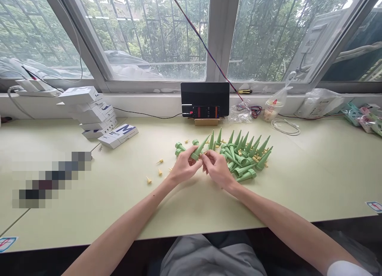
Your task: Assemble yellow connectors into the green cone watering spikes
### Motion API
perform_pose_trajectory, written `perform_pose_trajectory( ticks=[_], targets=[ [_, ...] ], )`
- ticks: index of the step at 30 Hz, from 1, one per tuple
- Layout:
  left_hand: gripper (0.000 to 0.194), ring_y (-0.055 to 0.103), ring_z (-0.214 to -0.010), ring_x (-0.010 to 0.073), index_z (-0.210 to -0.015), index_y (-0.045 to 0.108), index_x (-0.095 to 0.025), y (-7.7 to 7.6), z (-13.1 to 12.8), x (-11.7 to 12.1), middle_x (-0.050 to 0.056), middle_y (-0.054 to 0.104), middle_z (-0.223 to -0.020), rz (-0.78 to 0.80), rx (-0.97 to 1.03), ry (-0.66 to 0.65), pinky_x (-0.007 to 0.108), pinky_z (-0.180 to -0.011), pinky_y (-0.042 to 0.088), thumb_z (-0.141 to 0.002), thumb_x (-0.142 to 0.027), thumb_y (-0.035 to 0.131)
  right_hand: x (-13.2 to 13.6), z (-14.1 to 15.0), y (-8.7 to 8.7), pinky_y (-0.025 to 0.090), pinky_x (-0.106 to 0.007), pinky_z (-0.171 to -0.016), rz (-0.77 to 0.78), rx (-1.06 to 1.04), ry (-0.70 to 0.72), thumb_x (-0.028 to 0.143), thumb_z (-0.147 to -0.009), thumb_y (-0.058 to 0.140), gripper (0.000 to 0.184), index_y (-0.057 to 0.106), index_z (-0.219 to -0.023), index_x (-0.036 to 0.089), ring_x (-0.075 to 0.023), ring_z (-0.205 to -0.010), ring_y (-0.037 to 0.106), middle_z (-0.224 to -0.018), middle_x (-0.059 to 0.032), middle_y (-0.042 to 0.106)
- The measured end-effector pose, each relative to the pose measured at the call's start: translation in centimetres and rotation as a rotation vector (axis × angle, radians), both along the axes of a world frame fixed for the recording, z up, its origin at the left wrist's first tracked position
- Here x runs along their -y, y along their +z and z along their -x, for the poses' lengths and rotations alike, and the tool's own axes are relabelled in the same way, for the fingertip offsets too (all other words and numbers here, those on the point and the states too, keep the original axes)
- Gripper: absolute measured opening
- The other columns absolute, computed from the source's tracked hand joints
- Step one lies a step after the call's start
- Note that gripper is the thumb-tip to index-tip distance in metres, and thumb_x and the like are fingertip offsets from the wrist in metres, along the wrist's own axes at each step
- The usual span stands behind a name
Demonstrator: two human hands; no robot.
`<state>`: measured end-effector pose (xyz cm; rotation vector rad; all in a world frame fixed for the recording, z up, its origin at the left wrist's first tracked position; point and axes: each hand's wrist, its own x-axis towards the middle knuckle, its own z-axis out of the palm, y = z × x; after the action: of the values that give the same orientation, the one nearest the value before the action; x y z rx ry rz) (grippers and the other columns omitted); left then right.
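Note:
A green plastic plant-watering spike (200, 148) is held in my left hand (184, 167), tilted with its tip up and to the right. My right hand (218, 167) has its fingers pinched together at the spike's wide capped end. Whatever sits between those fingertips is mostly hidden; a hint of yellow shows there. Beside my right hand lies a pile of similar green spikes (245, 161), some standing on their caps and others lying down. Small yellow plastic nozzles (149, 181) are scattered left of my left hand, with more among the pile.
White boxes (89, 108) are stacked at the back left, with one box (118, 136) lying before them. A phone (206, 112) leans against a black tablet (205, 93) below the window. Farther right are a bagged cup (273, 108) and a coiled white cable (285, 126).

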<state>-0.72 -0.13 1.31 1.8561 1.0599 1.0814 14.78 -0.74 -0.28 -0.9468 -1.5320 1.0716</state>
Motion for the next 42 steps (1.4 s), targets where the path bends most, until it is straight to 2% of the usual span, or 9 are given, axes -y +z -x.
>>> perform_pose_trajectory(
  ticks=[4,11,19,23,28,32,38,42],
  targets=[
    [0.027,0.062,-0.073,0.0131,-0.108,0.065,-0.017,0.07,0.19,-0.13,0.005,0.067,-0.093,0.004,0.060,0.010,0.022,-0.058,0.050,-0.087,-0.033,0.059,0.17,-0.01,0.10,0.044,-0.025,-0.052,-0.079,0.051,-0.033,0.046,-0.096,0.051,0.031,0.056,-0.080,0.020,-0.0125,-0.055,0.055,-0.070,-0.0005,0.060],
    [0.030,0.056,-0.059,0.0099,-0.087,0.064,-0.016,-0.04,-0.05,-0.14,0.003,0.063,-0.077,-0.032,0.078,0.131,0.020,-0.049,0.045,-0.090,-0.045,0.058,0.25,0.01,-0.09,0.044,-0.025,-0.053,-0.108,0.079,-0.038,0.047,-0.097,0.048,0.033,0.054,-0.078,0.021,-0.0133,-0.055,0.055,-0.069,-0.0012,0.061],
    [0.029,0.054,-0.059,0.0083,-0.101,0.072,-0.019,-0.57,0.11,-0.46,0.005,0.062,-0.091,-0.085,0.091,0.083,0.023,-0.050,0.051,-0.090,-0.043,0.061,0.17,-0.06,-0.05,0.043,-0.025,-0.050,-0.078,0.018,-0.018,0.047,-0.096,0.050,0.034,0.053,-0.076,0.021,-0.0121,-0.051,0.053,-0.064,0.0003,0.058],
    [0.029,0.058,-0.066,0.0100,-0.103,0.074,-0.020,-0.62,0.05,-0.54,0.006,0.061,-0.098,-0.107,0.095,0.072,0.024,-0.054,0.055,-0.091,-0.042,0.060,-0.04,-0.02,-0.20,0.043,-0.024,-0.046,-0.024,-0.049,0.011,0.050,-0.096,0.051,0.036,0.052,-0.074,0.020,-0.0115,-0.048,0.053,-0.063,0.0007,0.058],
    [0.034,0.058,-0.063,0.0087,-0.105,0.073,-0.020,-0.60,-0.08,-0.47,0.006,0.063,-0.098,-0.124,0.052,0.097,0.021,-0.052,0.053,-0.094,-0.046,0.054,-0.10,-0.01,-0.15,0.042,-0.024,-0.045,-0.021,-0.056,0.003,0.050,-0.096,0.052,0.038,0.051,-0.072,0.020,-0.0111,-0.047,0.053,-0.061,0.0012,0.057],
    [0.040,0.054,-0.052,0.0065,-0.095,0.072,-0.017,-0.64,0.07,-0.51,0.005,0.063,-0.087,-0.100,0.042,0.127,0.020,-0.046,0.047,-0.096,-0.050,0.049,-0.02,-0.06,-0.09,0.041,-0.023,-0.046,-0.046,-0.034,-0.007,0.046,-0.096,0.052,0.037,0.050,-0.071,0.020,-0.0105,-0.047,0.052,-0.061,0.0014,0.057],
    [0.049,0.047,-0.041,0.0070,-0.070,0.063,-0.016,-0.55,0.45,-0.67,-0.001,0.055,-0.055,-0.067,0.023,0.142,0.021,-0.041,0.039,-0.093,-0.056,0.049,0.25,-0.03,-0.05,0.041,-0.024,-0.048,-0.065,0.020,-0.007,0.042,-0.096,0.052,0.035,0.049,-0.069,0.020,-0.0104,-0.047,0.051,-0.059,0.0016,0.056],
    [0.049,0.044,-0.039,0.0071,-0.065,0.060,-0.016,-0.16,0.37,-0.53,-0.002,0.050,-0.051,-0.048,0.023,0.151,0.021,-0.040,0.035,-0.094,-0.054,0.049,0.42,0.02,-0.05,0.040,-0.024,-0.049,-0.082,0.045,0.001,0.040,-0.096,0.052,0.034,0.049,-0.069,0.020,-0.0107,-0.048,0.050,-0.059,0.0014,0.056]
  ],
)
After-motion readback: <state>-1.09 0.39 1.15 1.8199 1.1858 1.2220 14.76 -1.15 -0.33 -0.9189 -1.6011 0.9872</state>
